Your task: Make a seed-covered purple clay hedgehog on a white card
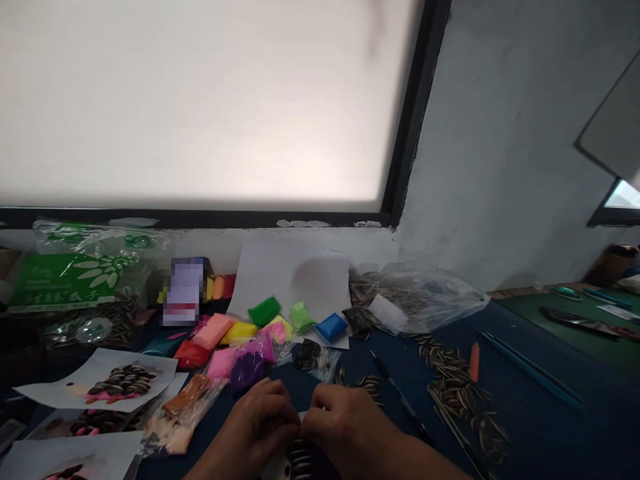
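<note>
The window (200, 100) spans the wall behind the pen, to its left. The table (530, 433) is blue and carries the pen. The clear bag (435, 300), filled with seeds, lies behind the pen. The green bag (65, 277) is far left of the pen; its label shows a white petal motif and a line of Chinese characters. The last two read 瓜子; the others are too blurred to read. The sheet (280, 267) leans on the wall, behind and left of the pen. The prints (55, 390), far left of the pen, show dark seeds on pink.

The right hand (345, 417) is just left of the pen, and the left hand (265, 413) is farther left. On both, the fingers are curled with tips drawn together; what they pinch, if anything, cannot be told. The card (275, 470), left of the pen, is beneath the hands, partly hidden, and bears a row of striped seeds (301, 460).

The phone (183, 293) is far left of the pen; its screen is pixelated and unreadable. Left of the pen are clay packs, including blue (331, 328), green (265, 311) and purple (247, 371). The pen (400, 393) lies diagonally. Right of it is an orange stick (475, 362).
</note>
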A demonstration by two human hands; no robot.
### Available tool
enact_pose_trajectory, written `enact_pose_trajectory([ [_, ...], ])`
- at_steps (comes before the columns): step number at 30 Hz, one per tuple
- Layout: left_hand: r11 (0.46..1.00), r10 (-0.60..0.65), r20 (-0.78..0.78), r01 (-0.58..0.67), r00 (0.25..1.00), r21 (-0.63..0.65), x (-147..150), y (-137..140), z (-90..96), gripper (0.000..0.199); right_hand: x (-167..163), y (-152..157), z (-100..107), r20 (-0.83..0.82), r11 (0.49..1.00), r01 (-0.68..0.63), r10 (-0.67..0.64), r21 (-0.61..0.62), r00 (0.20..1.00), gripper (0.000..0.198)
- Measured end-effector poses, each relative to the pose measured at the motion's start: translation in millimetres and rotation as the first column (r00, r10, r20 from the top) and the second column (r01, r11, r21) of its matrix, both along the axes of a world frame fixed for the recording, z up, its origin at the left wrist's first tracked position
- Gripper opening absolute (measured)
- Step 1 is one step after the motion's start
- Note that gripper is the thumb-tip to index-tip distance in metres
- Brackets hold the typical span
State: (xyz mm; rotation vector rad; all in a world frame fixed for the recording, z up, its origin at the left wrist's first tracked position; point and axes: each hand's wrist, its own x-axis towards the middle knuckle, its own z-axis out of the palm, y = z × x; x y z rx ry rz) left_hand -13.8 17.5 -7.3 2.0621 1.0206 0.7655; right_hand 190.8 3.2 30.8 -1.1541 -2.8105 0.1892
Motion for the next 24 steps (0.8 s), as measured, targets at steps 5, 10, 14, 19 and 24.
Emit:
enact_pose_trajectory([
  [5, 1.0, -0.008, -0.003, 0.008, 1.0, -0.021, -0.5, -1.5, 2.3, 0.017, 3.5, 0.2, 11.8, -0.01, 0.999, 0.052, -0.052, 0.012, 0.999, 0.015],
  [10, 1.0, -0.012, -0.002, 0.012, 1.0, -0.025, -0.9, -2.3, 2.2, 0.017, 15.4, 3.9, 28.5, 0.036, 0.972, 0.234, -0.234, -0.009, 0.972, 0.024],
  [14, 1.0, -0.017, 0.002, 0.017, 1.0, -0.012, -1.3, -3.9, 4.2, 0.018, 24.5, 8.6, 34.0, 0.094, 0.948, 0.319, -0.316, -0.02, 0.944, 0.022],
  [19, 0.999, -0.017, 0.019, 0.016, 1.0, 0.045, -0.4, -5.1, 9.0, 0.025, 32.7, 12.1, 32.3, 0.107, 0.933, 0.358, -0.352, -0.044, 0.93, 0.024],
  [24, 0.995, -0.036, 0.026, 0.033, 0.999, 0.094, -1.2, -2.6, 5.4, 0.025, 38.0, 13.9, 32.2, 0.11, 0.916, 0.398, -0.391, -0.055, 0.914, 0.024],
])
